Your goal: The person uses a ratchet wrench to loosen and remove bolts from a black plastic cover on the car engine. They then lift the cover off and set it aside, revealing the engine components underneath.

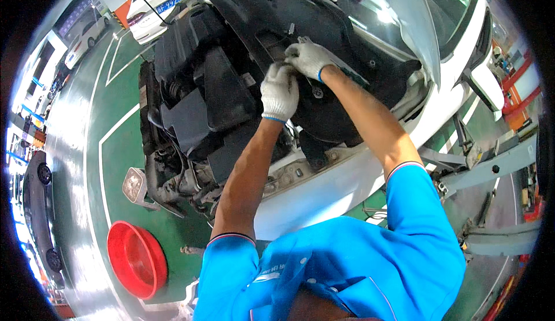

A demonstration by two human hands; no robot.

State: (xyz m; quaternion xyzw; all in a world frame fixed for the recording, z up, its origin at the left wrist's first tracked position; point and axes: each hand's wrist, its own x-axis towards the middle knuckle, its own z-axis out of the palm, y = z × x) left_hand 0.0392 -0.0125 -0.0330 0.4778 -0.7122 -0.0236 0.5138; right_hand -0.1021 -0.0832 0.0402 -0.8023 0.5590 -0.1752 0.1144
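Observation:
Both my hands, in white knit gloves, are close together over the engine bay of a white car, by a dark recess in the black plastic trim. My left hand has its fingers curled closed; what lies in them is hidden. My right hand is just above and right of it, fingertips bent inward and nearly touching the left one, on something I cannot make out. A small metal fitting shows below my right hand. A black engine cover lies to the left.
A raised pale panel stands at upper right beside the windscreen. Grey lift arms are at right. A red basin and a metal container are on the green floor at left. Other cars are parked further off.

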